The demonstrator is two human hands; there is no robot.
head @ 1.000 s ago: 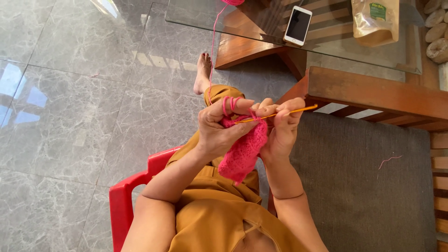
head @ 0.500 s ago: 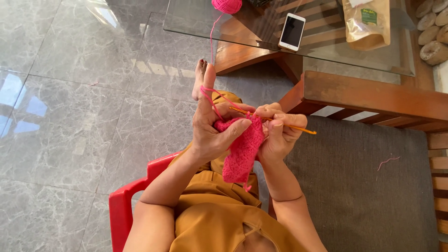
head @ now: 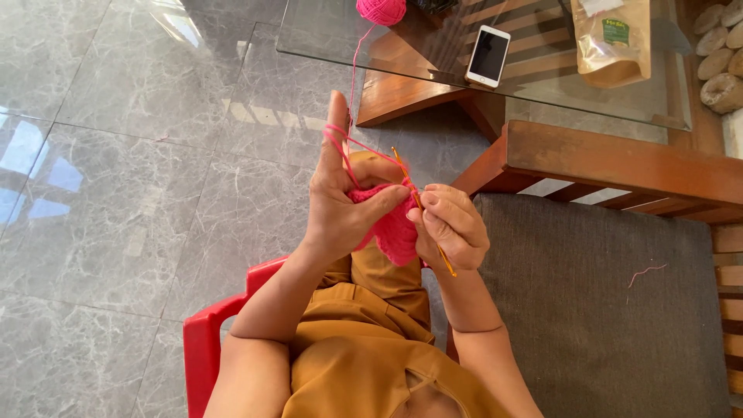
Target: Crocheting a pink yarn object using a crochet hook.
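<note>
Looking down from my head, my left hand (head: 340, 213) pinches the pink crochet piece (head: 393, 224) between thumb and fingers, its forefinger raised with the pink yarn (head: 352, 93) looped over it. My right hand (head: 453, 228) is closed around the orange crochet hook (head: 418, 203), its tip at the piece's top edge; the yarn runs up to the pink ball (head: 381, 11) on the glass counter (head: 433, 54)

Mustard-yellow garment (head: 364, 340), loose, creased over the lap, with a small cut-out opening near the neckline; arms bare, no sleeves seen; left hand (head: 337, 209) and right hand (head: 449, 228) ungloved, ringless as seen.
</note>
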